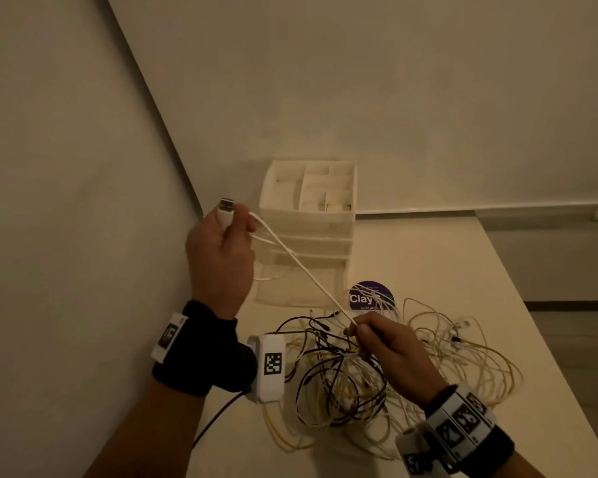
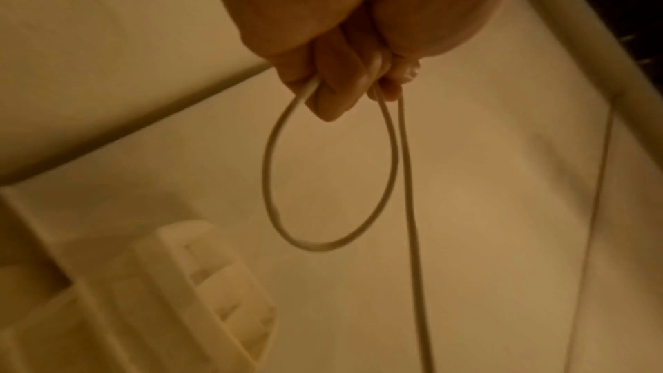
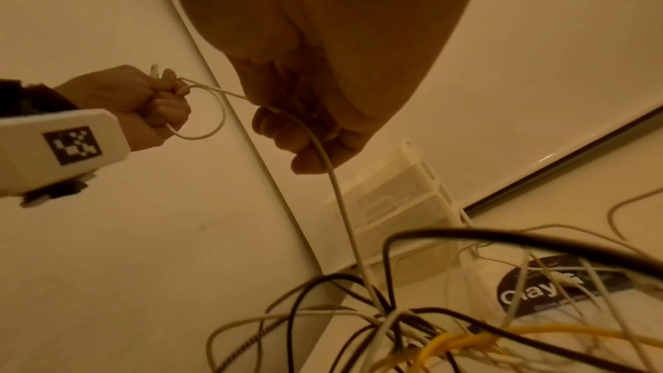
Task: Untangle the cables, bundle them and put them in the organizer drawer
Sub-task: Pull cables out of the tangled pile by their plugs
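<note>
My left hand [image 1: 221, 243] is raised in front of the white organizer [image 1: 308, 222] and grips a white cable [image 1: 301, 267] near its USB plug [image 1: 226, 205], with one small loop [image 2: 323, 180] hanging from the fist [image 2: 344, 67]. From there the cable runs taut down to my right hand [image 1: 377, 339], whose fingers pinch it [image 3: 315, 138] just above the tangle [image 1: 377, 374] of white, yellow and black cables on the table. The left hand [image 3: 143, 104] shows with its loop in the right wrist view too.
The organizer has open top compartments and drawers below, the lowest drawer [image 1: 290, 288] pulled out toward me. A round dark "Clay" sticker [image 1: 370, 296] lies on the table [image 1: 446, 270] beside it. A wall stands close on the left.
</note>
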Demonstrator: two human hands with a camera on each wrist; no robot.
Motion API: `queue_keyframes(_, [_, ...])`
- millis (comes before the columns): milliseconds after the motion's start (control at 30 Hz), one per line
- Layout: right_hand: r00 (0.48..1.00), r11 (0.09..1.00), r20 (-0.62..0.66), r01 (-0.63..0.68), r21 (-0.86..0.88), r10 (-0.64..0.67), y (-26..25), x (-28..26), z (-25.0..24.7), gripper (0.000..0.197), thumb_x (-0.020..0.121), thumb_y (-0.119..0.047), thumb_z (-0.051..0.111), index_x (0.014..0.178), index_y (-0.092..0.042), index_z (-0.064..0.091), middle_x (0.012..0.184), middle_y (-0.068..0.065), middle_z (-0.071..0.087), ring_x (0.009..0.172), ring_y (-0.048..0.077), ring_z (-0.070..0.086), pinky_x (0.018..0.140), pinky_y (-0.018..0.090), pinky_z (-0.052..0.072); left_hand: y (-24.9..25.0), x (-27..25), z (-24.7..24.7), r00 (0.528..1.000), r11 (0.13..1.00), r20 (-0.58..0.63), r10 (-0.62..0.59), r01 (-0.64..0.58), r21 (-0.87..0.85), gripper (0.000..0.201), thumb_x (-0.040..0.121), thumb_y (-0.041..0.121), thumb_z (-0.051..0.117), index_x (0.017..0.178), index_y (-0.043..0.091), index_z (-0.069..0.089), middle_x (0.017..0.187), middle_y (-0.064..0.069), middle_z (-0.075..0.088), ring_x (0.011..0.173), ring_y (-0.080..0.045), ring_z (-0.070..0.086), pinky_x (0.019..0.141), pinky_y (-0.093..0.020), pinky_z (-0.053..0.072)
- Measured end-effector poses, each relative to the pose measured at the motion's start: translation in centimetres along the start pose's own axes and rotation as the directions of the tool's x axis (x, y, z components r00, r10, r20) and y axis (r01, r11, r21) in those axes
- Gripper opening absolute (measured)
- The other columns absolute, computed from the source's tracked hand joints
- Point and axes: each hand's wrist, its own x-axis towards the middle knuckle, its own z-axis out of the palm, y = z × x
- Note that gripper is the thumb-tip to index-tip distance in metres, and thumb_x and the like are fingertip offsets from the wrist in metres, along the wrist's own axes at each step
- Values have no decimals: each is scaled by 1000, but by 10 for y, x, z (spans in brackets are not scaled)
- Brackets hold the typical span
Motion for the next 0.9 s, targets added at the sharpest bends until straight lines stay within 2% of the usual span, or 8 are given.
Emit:
queue_keyframes(133, [989,995,-146,-33,-89,19,5,10,-10,21,92,-29,47,78,-26,63,61,-3,56,56,20,48,55,32,42,-9,-8,-13,999,962,29,27,-34,271,22,99,28,48,88,16,64,55,10,51,52,-8,47,52,-25,32])
queue_keyframes(233, [994,979,-107,5,-202,-27,-13,20,-22,23,96,-21,52,78,-30,63,62,-2,58,53,7,47,56,28,39,9,-15,-18,969,912,118,217,-244,329,27,97,22,54,122,17,61,52,13,48,48,-2,47,49,-9,34])
queue_keyframes(333, [996,957,31,91,-276,-86,-45,29,-27,18,96,-26,54,83,-29,67,78,-5,70,73,13,65,66,31,52,19,-35,2,782,897,583,221,-397,193,38,97,24,52,135,26,52,72,5,68,50,0,49,52,-18,46])
queue_keyframes(400, [991,955,69,128,-268,-114,-68,31,-31,21,95,-35,51,88,-27,69,79,0,71,76,23,67,69,43,54,17,-50,19,666,908,735,127,-376,184,38,97,31,41,133,31,51,75,-2,68,54,-12,54,54,-36,50])
queue_keyframes(433, [990,955,72,133,-265,-118,-77,31,-34,21,95,-36,51,89,-27,70,78,1,71,74,24,67,70,45,53,15,-55,25,660,912,742,118,-368,183,35,95,34,36,124,30,55,73,-2,67,55,-18,55,54,-41,48])
queue_keyframes(567, [995,988,14,95,-118,-94,-90,22,-40,20,94,-26,54,85,-26,72,66,2,66,60,10,60,60,25,49,23,-53,32,730,888,641,237,-430,162,14,89,23,39,88,21,53,59,5,53,50,-20,47,47,-39,41])
queue_keyframes(733, [998,995,14,67,77,-68,-53,9,-16,26,99,-20,46,83,-17,65,64,6,58,60,13,55,63,24,47,38,-25,24,884,922,374,280,-357,152,15,88,5,48,82,11,61,57,18,46,49,8,47,48,-4,29])
queue_keyframes(900, [999,988,-18,-34,150,37,-8,2,13,24,95,-24,45,80,-16,62,63,-3,50,59,8,45,59,20,39,30,-4,6,951,937,181,250,-285,203,15,92,6,53,82,15,61,56,17,50,46,3,44,44,-10,28])
